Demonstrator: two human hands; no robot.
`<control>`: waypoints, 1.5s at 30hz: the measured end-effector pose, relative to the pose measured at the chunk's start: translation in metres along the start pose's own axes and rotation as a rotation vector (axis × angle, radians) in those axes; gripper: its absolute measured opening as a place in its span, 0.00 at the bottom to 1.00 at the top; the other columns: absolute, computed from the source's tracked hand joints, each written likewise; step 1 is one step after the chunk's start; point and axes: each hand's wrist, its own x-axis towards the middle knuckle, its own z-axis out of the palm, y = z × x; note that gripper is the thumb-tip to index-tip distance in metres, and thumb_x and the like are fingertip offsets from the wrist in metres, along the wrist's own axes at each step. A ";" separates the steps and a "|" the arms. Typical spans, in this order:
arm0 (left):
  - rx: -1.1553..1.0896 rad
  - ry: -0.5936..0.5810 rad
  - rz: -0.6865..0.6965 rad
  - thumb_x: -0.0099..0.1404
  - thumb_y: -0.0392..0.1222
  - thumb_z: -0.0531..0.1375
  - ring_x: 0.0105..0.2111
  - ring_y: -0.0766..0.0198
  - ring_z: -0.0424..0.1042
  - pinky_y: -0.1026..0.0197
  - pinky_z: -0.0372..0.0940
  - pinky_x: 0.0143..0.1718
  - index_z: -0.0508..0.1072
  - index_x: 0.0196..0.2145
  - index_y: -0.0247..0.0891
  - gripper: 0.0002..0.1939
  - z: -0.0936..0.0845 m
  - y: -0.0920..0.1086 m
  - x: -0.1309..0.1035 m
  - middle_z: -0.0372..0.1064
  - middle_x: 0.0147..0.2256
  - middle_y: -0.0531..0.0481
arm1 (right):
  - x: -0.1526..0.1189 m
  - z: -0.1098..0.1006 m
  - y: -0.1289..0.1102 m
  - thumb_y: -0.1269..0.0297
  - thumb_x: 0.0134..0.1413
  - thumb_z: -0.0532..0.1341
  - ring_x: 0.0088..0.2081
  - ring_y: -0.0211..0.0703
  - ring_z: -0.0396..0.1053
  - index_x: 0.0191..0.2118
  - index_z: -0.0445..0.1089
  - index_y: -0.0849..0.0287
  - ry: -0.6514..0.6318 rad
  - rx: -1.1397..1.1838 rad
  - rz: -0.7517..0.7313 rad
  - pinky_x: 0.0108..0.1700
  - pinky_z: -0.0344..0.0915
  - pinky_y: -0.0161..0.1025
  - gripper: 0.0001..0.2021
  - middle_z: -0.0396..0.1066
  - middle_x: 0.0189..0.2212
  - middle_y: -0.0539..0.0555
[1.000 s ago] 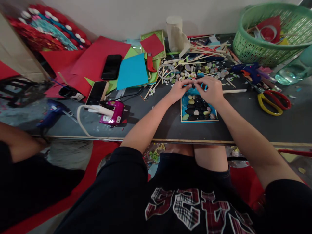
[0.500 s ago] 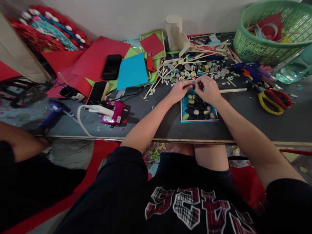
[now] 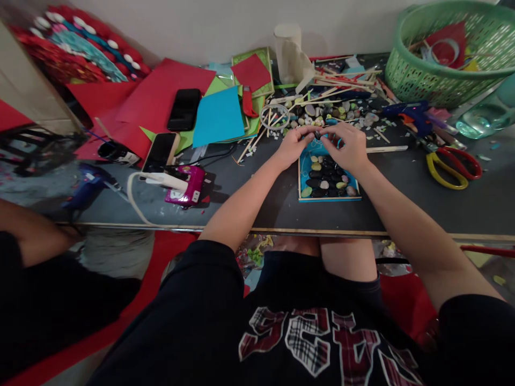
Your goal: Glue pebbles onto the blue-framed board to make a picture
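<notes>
A blue tray (image 3: 304, 177) with thin pale edges lies near the table's front, holding rows of black, yellow and pinkish pebbles (image 3: 329, 174). Over its back left corner, my left hand (image 3: 295, 146) and my right hand (image 3: 346, 143) meet with fingertips pinched on a small dark pebble (image 3: 317, 135). Both hands are closed around it, and my right hand covers the tray's back right part. Loose coloured pebbles (image 3: 309, 111) are heaped behind my hands, beside a roll of clear tape (image 3: 275, 117).
Scissors (image 3: 446, 169) and a glue gun (image 3: 418, 117) lie right, below a green basket (image 3: 436, 83). Left are blue paper (image 3: 219, 118), two phones (image 3: 184, 110), a purple power socket (image 3: 193, 185) and another glue gun (image 3: 88, 185). Another person's arm (image 3: 34, 230) is at far left.
My fingertips have dropped slightly at the tray's back edge, and the dark pebble shows more clearly between them. My right hand has turned and shifted a little to the right.
</notes>
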 end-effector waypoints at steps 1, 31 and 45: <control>-0.006 0.000 0.005 0.64 0.77 0.57 0.54 0.49 0.74 0.52 0.69 0.58 0.80 0.47 0.38 0.38 0.000 -0.001 0.000 0.79 0.45 0.42 | 0.000 0.001 0.000 0.51 0.67 0.58 0.34 0.50 0.74 0.45 0.77 0.51 0.003 -0.003 -0.003 0.43 0.75 0.49 0.14 0.76 0.34 0.55; 0.190 0.083 0.144 0.67 0.67 0.62 0.51 0.52 0.77 0.50 0.69 0.55 0.83 0.48 0.43 0.26 -0.001 0.005 -0.005 0.79 0.49 0.43 | 0.000 0.001 -0.003 0.52 0.66 0.57 0.36 0.52 0.75 0.41 0.77 0.51 0.066 -0.061 0.047 0.41 0.76 0.50 0.13 0.76 0.32 0.56; 0.365 0.104 0.236 0.72 0.61 0.60 0.50 0.53 0.74 0.47 0.67 0.57 0.84 0.47 0.48 0.19 0.003 0.008 -0.008 0.79 0.45 0.46 | 0.001 -0.002 0.004 0.57 0.60 0.60 0.32 0.50 0.73 0.34 0.74 0.53 0.033 -0.023 0.020 0.41 0.75 0.50 0.09 0.73 0.28 0.54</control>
